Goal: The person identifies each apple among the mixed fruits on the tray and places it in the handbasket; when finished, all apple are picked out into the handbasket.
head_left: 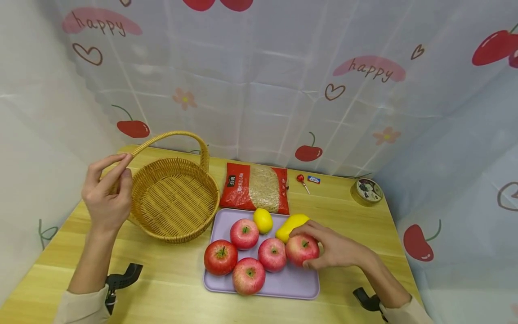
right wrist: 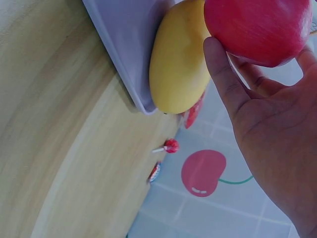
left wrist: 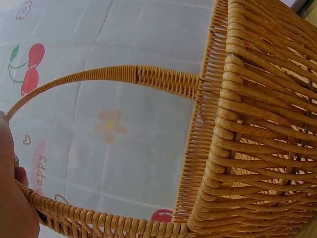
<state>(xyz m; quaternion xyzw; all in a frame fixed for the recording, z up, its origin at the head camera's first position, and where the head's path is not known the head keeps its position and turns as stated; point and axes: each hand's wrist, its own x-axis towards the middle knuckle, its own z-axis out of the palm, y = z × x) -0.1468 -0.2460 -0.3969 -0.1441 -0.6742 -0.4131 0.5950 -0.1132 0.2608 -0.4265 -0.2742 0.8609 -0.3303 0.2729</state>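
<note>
My left hand (head_left: 108, 191) grips the handle of a wicker basket (head_left: 174, 198) at the left of the table; the basket has nothing inside. In the left wrist view the handle (left wrist: 99, 74) arches from the hand to the woven rim. My right hand (head_left: 337, 247) holds a pink-red apple (head_left: 301, 250) at the right side of a lilac tray (head_left: 289, 285), fingers and thumb curled round it. In the right wrist view this apple (right wrist: 260, 29) sits against the fingers, beside a yellow mango (right wrist: 181, 59). Several other apples (head_left: 249, 275) and a lemon (head_left: 263, 220) lie on the tray.
Behind the tray lies a red packet (head_left: 255, 186) with a clear window. A lollipop (head_left: 301, 180) and a small blue-and-red wrapped piece (head_left: 313, 179) are to its right. A round tin (head_left: 367, 191) stands near the right table edge. A printed curtain (head_left: 259, 90) encloses the table.
</note>
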